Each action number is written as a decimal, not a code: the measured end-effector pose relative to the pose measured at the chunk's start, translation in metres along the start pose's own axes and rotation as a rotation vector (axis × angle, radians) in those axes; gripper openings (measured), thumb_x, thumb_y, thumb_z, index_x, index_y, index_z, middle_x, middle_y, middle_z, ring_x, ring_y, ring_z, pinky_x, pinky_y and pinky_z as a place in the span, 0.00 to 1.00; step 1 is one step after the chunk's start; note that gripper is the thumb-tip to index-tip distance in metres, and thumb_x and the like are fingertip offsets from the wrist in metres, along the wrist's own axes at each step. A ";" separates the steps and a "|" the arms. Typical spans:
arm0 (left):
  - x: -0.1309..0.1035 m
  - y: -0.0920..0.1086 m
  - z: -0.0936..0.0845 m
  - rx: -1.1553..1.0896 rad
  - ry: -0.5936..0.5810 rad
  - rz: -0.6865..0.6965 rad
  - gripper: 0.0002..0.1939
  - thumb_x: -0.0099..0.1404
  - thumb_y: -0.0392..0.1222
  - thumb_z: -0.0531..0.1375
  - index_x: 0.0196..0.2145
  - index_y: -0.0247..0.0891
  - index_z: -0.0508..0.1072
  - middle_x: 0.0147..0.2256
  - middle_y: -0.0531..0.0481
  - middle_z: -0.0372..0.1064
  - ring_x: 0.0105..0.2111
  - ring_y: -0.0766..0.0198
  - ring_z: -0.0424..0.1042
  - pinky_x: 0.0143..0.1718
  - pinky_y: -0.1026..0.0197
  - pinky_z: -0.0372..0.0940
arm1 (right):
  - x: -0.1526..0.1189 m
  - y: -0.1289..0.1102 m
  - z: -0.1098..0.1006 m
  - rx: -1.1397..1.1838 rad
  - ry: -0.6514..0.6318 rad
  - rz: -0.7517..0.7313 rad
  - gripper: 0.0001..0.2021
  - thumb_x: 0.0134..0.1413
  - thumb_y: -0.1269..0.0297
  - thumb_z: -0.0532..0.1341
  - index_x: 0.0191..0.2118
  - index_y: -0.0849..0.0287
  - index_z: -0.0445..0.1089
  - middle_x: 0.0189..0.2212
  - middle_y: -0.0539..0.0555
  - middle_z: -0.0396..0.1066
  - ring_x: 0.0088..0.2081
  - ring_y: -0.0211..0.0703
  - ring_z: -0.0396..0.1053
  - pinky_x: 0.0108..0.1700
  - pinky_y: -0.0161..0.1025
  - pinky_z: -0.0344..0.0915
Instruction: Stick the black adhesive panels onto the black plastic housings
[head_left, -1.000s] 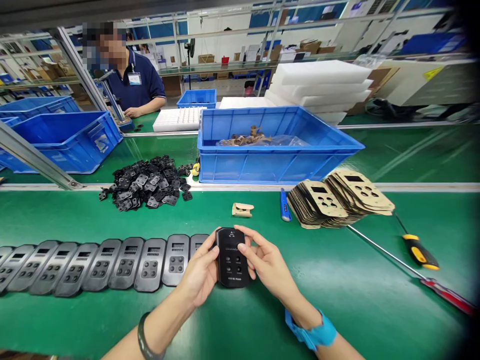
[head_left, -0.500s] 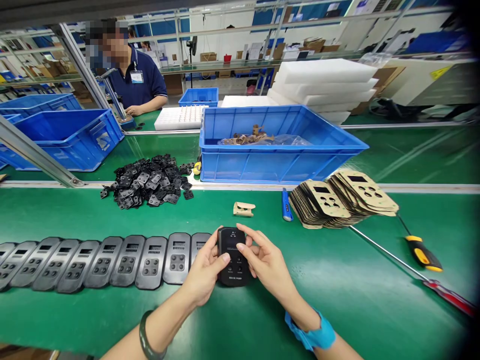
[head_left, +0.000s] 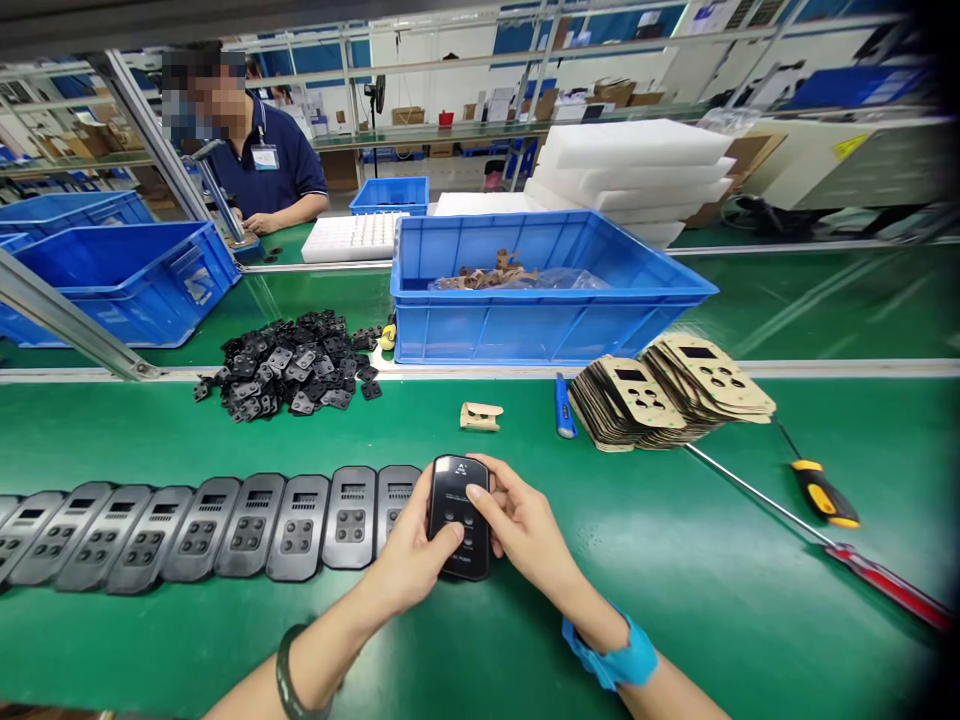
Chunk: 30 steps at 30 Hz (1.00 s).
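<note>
Between my hands is a black control panel (head_left: 460, 500) with a glossy labelled face and several round buttons. My left hand (head_left: 412, 545) grips its left side, the thumb lying on the lower face by the buttons. My right hand (head_left: 521, 515) holds the right edge, with its thumb pressed on the upper face. To the left, a row of black plastic housings (head_left: 300, 525) with button pads lies on the green table, its right end partly behind my left hand. A curled piece of tan backing paper (head_left: 481, 417) lies just beyond the panel.
A heap of black button pads (head_left: 292, 365) sits beyond the row. A large blue bin (head_left: 525, 325) holds brown scraps. Right of it are a blue cutter (head_left: 565, 408), stacked tan-backed stickers (head_left: 645, 400), and two screwdrivers, one yellow-black (head_left: 823, 495), one red-handled (head_left: 892, 585). A co-worker (head_left: 270, 170) stands behind.
My left thumb has shifted across the lower face of the panel, and my right thumb remains on the upper part. The whole view has moved slightly.
</note>
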<state>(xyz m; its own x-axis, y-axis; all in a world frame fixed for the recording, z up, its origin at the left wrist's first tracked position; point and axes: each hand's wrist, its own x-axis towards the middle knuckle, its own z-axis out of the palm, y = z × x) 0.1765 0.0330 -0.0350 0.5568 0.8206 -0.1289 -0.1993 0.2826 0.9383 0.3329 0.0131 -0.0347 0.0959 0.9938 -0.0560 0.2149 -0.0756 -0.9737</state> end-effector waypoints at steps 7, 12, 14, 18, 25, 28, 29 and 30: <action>-0.002 0.004 0.004 0.093 -0.025 -0.022 0.49 0.56 0.38 0.65 0.66 0.41 0.39 0.57 0.40 0.61 0.49 0.54 0.67 0.50 0.54 0.63 | 0.001 0.002 0.001 0.083 0.003 0.014 0.22 0.58 0.51 0.56 0.52 0.60 0.61 0.21 0.44 0.62 0.14 0.32 0.60 0.14 0.30 0.59; -0.006 0.009 0.006 0.131 -0.099 -0.046 0.62 0.51 0.31 0.65 0.65 0.44 0.21 0.53 0.38 0.64 0.39 0.59 0.71 0.37 0.59 0.67 | 0.003 0.001 -0.001 0.182 -0.062 0.039 0.23 0.58 0.50 0.56 0.53 0.60 0.60 0.23 0.46 0.63 0.14 0.31 0.58 0.14 0.30 0.59; -0.007 0.008 0.002 0.141 -0.165 -0.051 0.60 0.54 0.31 0.63 0.64 0.45 0.18 0.55 0.36 0.61 0.41 0.57 0.71 0.38 0.58 0.67 | 0.007 0.000 -0.008 0.190 -0.114 0.033 0.22 0.58 0.51 0.56 0.53 0.59 0.60 0.26 0.47 0.64 0.15 0.30 0.57 0.15 0.29 0.58; -0.006 0.008 -0.007 0.219 -0.163 0.074 0.54 0.55 0.30 0.61 0.66 0.49 0.28 0.66 0.41 0.38 0.62 0.51 0.51 0.58 0.52 0.54 | 0.014 0.001 -0.035 -0.031 -0.217 -0.025 0.19 0.61 0.55 0.53 0.54 0.56 0.60 0.25 0.44 0.59 0.17 0.31 0.57 0.17 0.29 0.57; -0.001 0.013 -0.008 0.266 0.036 0.116 0.44 0.57 0.35 0.62 0.65 0.46 0.44 0.64 0.41 0.45 0.64 0.49 0.44 0.62 0.46 0.48 | 0.027 0.010 -0.067 -0.483 0.080 -0.204 0.11 0.54 0.62 0.59 0.43 0.55 0.72 0.32 0.51 0.67 0.25 0.39 0.64 0.31 0.38 0.65; 0.000 0.012 -0.009 0.244 0.060 0.102 0.41 0.56 0.37 0.63 0.64 0.44 0.49 0.62 0.39 0.49 0.62 0.49 0.50 0.60 0.46 0.51 | 0.031 0.011 -0.091 -0.583 0.452 -0.252 0.17 0.59 0.57 0.54 0.48 0.61 0.69 0.40 0.62 0.65 0.38 0.53 0.65 0.42 0.51 0.63; 0.001 0.011 -0.009 0.235 0.069 0.101 0.41 0.55 0.36 0.63 0.63 0.44 0.50 0.61 0.39 0.50 0.61 0.49 0.52 0.59 0.46 0.53 | 0.030 0.011 -0.101 -0.646 0.582 -0.251 0.19 0.59 0.56 0.53 0.49 0.64 0.69 0.43 0.66 0.64 0.43 0.59 0.63 0.44 0.55 0.60; 0.002 0.010 -0.010 0.227 0.078 0.101 0.40 0.55 0.36 0.63 0.62 0.43 0.52 0.60 0.38 0.52 0.59 0.49 0.54 0.57 0.47 0.54 | 0.029 0.011 -0.111 -0.717 0.697 -0.239 0.21 0.60 0.55 0.52 0.48 0.67 0.69 0.45 0.70 0.62 0.47 0.65 0.60 0.45 0.58 0.58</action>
<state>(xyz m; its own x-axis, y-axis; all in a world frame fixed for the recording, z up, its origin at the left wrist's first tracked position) 0.1675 0.0422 -0.0289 0.4776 0.8773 -0.0471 -0.0599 0.0860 0.9945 0.4464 0.0325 -0.0227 0.4686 0.7384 0.4851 0.8103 -0.1404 -0.5690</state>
